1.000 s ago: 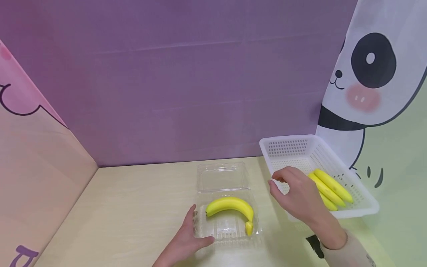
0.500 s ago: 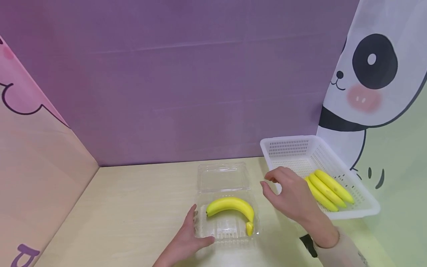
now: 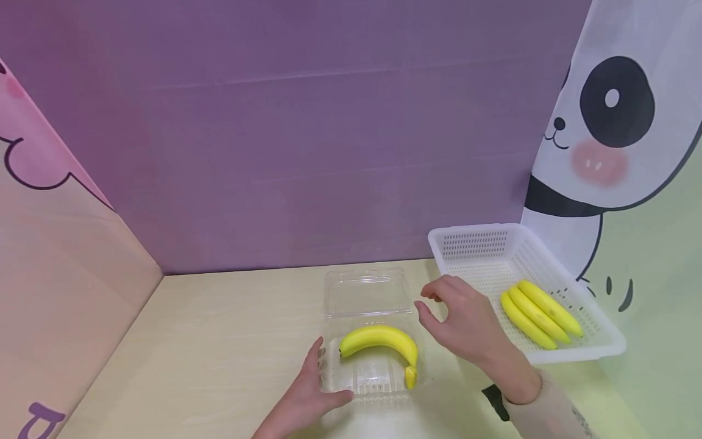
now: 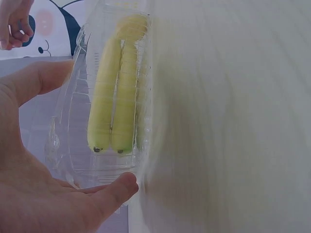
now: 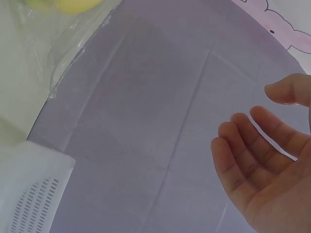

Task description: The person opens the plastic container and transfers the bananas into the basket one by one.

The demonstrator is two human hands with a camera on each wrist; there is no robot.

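A clear plastic clamshell container [image 3: 373, 385] lies on the table with its lid [image 3: 367, 292] folded back. In it rests a yellow banana [image 3: 378, 334], curved, its stem end toward the front right. Through the container's side, the left wrist view shows two banana shapes [image 4: 104, 102] lying side by side. My left hand [image 3: 307, 390] holds the container's left side, thumb and fingers spread on its walls. Between container and basket hovers my right hand [image 3: 466, 317], fingers loosely bent around nothing. In the right wrist view its fingers [image 5: 243, 160] and thumb stand apart.
At the right, a white perforated basket [image 3: 482, 241] holds three bananas [image 3: 540, 314] near its right front. A purple backdrop [image 3: 274, 152] rises behind the table [image 3: 219, 341], with printed side panels left and right. A black patch [image 3: 495, 402] lies by the right sleeve.
My right hand has moved left, away from the basket toward the container, uncovering more of the basket's bananas. The left hand and the container stay in place.
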